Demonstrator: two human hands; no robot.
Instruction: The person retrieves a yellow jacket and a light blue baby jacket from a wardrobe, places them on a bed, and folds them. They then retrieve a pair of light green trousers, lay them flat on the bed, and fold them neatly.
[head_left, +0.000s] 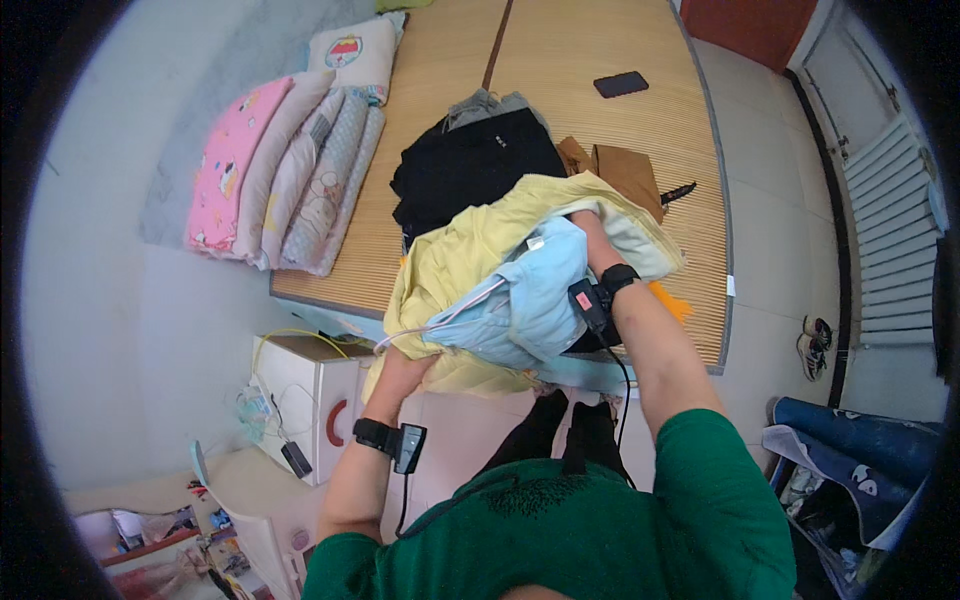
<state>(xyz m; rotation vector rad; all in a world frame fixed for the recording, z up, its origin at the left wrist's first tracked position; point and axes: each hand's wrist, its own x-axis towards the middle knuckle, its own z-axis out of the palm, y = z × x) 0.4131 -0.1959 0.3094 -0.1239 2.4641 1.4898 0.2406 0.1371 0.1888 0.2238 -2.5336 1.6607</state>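
A pale yellow jacket (465, 247) with a light blue hood or lining (525, 307) and a white drawstring lies over the near edge of a bed with a bamboo mat (570, 45). My left hand (405, 375) grips the yellow cloth at the lower left; its fingertips are under the fabric. My right hand (592, 232) reaches inside the jacket at the upper right, its fingers hidden by cloth. Black clothing (480, 157) lies behind the jacket, with a grey garment (491, 107) beyond it. Brown clothing (628, 176) is to the right, and something orange (671, 301) shows beneath.
Folded quilts (300, 180) and a pillow (360, 52) lie at the bed's left side by the wall. A phone (621, 84) rests on the mat. A white cabinet (304, 397) stands at left. Shoes (814, 349) are on the floor, right, near a radiator (892, 232).
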